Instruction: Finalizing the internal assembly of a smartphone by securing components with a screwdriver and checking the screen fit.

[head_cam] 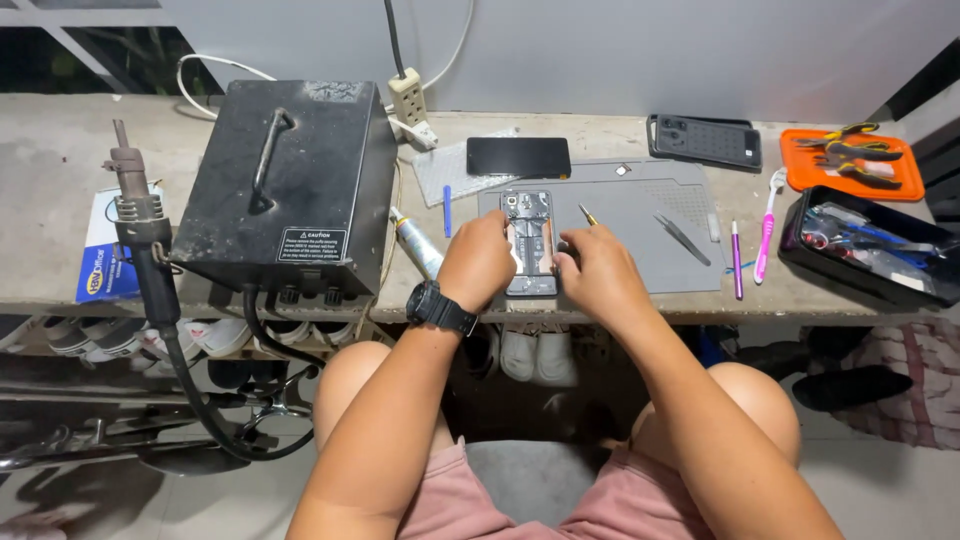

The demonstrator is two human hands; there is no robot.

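Head view: your left hand (478,262) rests on the left edge of the opened phone (529,243), fingers curled against it. Your right hand (598,272) sits at the phone's right edge, fingers pinched on a thin gold-tipped tool (587,214) that sticks up beyond them. The phone lies between both sets of fingers on the grey mat (640,215). Tweezers (683,239) lie right of your right fingers.

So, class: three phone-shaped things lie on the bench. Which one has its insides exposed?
The opened phone between the left hand and right hand. The black screen and dark case behind it lie untouched.
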